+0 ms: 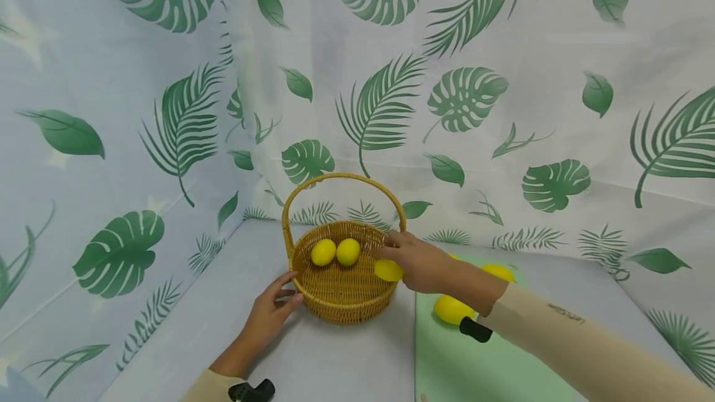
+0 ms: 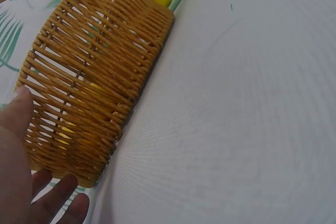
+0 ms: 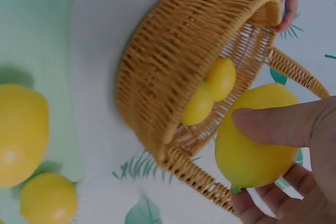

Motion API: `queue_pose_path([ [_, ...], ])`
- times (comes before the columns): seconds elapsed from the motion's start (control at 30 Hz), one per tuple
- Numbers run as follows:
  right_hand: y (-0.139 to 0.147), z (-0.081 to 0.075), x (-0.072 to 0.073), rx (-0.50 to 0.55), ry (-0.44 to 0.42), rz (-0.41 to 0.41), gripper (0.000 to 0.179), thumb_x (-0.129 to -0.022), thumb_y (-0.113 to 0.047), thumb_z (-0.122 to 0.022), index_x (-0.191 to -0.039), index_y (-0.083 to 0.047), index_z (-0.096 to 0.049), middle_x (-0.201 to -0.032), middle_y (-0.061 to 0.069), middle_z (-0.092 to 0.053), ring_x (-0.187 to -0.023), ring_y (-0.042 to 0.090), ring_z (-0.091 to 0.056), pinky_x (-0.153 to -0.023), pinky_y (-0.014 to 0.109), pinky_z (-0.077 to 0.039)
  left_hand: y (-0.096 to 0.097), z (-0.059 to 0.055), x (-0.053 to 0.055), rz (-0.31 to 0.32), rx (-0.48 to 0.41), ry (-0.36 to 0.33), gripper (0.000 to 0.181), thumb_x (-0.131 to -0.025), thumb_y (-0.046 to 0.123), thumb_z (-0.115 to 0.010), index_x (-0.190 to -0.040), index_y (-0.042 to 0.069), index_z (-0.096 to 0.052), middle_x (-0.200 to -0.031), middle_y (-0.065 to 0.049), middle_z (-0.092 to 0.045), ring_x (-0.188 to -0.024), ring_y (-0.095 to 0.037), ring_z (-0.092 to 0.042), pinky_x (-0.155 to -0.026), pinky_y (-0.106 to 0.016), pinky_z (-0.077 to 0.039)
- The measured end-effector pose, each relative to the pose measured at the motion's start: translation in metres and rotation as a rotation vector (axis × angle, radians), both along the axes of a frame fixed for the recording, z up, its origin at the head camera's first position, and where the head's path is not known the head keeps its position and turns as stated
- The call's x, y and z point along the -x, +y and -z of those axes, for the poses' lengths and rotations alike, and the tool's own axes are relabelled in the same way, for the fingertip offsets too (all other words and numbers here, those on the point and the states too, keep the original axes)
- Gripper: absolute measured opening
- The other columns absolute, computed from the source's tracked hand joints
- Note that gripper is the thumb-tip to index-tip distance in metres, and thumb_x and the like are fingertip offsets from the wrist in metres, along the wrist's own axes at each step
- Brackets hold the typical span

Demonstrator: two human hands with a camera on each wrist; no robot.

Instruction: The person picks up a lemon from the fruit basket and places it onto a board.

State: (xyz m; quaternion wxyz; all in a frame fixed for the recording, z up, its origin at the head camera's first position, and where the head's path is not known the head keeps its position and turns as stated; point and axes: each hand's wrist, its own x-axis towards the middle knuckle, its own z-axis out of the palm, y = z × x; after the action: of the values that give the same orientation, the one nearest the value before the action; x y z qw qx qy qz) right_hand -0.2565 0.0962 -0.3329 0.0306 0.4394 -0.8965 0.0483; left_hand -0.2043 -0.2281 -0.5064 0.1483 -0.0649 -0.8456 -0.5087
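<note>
A brown wicker basket [image 1: 343,312] with a tall arched handle stands on the white surface. Two yellow lemons, a left one [image 1: 323,252] and a right one [image 1: 348,252], lie inside it. My right hand [image 1: 419,260] holds another lemon [image 3: 257,140] over the basket's right rim, the thumb across its side in the right wrist view. My left hand [image 1: 270,315] touches the basket's left side near the rim, with thumb and fingers spread apart in the left wrist view.
A light green mat [image 1: 475,365] lies right of the basket. Several more lemons rest on it, among them a near one [image 1: 451,309] and a farther one [image 1: 498,272], partly behind my right forearm. White leaf-printed sheets [image 1: 380,116] rise behind and to the left.
</note>
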Motion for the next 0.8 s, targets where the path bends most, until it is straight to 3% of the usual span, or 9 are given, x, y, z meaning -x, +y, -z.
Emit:
queue_pose_path([
  [0.17,0.012,0.004,0.004,0.008,-0.008,-0.051,0.063,-0.076,0.011,-0.075,-0.128,-0.022,-0.062,-0.119,0.002,-0.051,-0.111,0.023,-0.050,-0.091,0.036,-0.049,0.000,0.000,0.001,0.001,0.005,0.012,0.058,-0.091,0.038,-0.069,-0.141,0.015,-0.051,-0.142,-0.002,-0.049,-0.109,-0.021,-0.060,-0.086,-0.038,-0.052],
  [0.37,0.026,0.010,0.004,0.024,-0.024,-0.055,0.061,-0.075,0.009,-0.077,-0.126,-0.022,-0.064,-0.119,0.000,-0.053,-0.110,0.022,-0.051,-0.093,0.038,-0.049,0.000,0.001,0.001,0.015,-0.005,0.018,0.058,-0.091,0.036,-0.069,-0.141,0.014,-0.050,-0.142,-0.004,-0.049,-0.110,-0.023,-0.061,-0.084,-0.036,-0.053],
  [0.6,0.040,0.015,0.004,-0.001,-0.065,-0.014,0.061,-0.076,0.007,-0.077,-0.126,-0.026,-0.064,-0.118,-0.004,-0.052,-0.106,0.016,-0.049,-0.089,0.034,-0.050,0.000,0.002,0.002,0.006,0.003,0.028,0.058,-0.091,0.037,-0.069,-0.141,0.014,-0.051,-0.141,-0.003,-0.050,-0.109,-0.023,-0.061,-0.084,-0.038,-0.053],
  [0.8,0.053,0.022,0.005,0.002,-0.122,0.015,0.059,-0.076,0.000,-0.078,-0.130,-0.019,-0.061,-0.119,-0.004,-0.052,-0.108,0.018,-0.050,-0.090,0.039,-0.049,0.000,0.003,0.001,0.005,0.001,0.019,0.057,-0.091,0.037,-0.069,-0.141,0.018,-0.050,-0.142,-0.003,-0.049,-0.111,-0.025,-0.060,-0.086,-0.039,-0.052],
])
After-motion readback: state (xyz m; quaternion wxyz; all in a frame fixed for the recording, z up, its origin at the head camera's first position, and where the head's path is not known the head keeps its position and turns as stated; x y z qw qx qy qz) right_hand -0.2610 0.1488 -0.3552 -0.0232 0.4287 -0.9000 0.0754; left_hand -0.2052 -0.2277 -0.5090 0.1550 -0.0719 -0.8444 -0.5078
